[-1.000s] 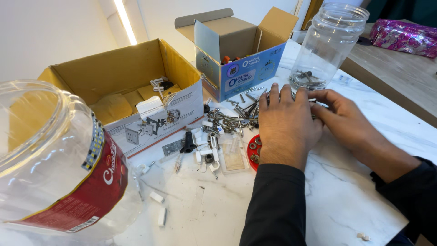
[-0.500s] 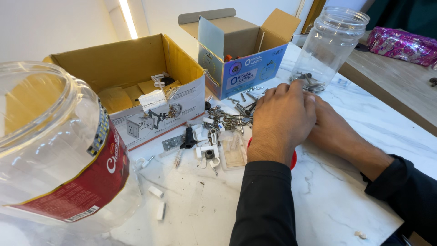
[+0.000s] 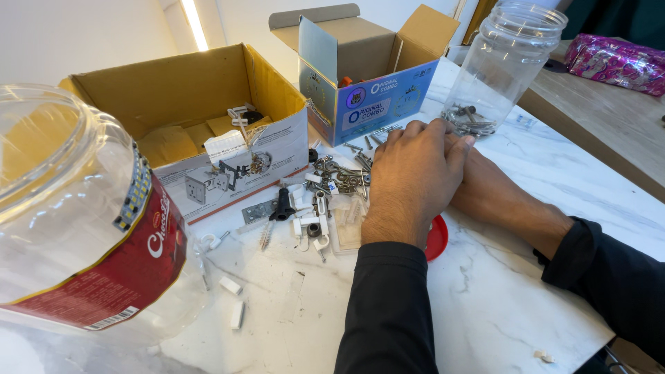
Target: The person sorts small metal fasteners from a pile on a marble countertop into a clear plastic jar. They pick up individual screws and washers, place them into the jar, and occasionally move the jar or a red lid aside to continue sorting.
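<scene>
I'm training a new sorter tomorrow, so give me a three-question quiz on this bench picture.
1. True or false: the left hand lies over the right hand.
2. What does the tall clear jar behind the hands hold at its bottom?
A. Metal screws
B. White clips
C. Nothing
3. Which box stands nearer the tall jar: the blue box or the brown box?

Key
1. True: the left hand partly covers the right, both palm down on the pile of hardware.
2. A.
3. The blue box.
</scene>
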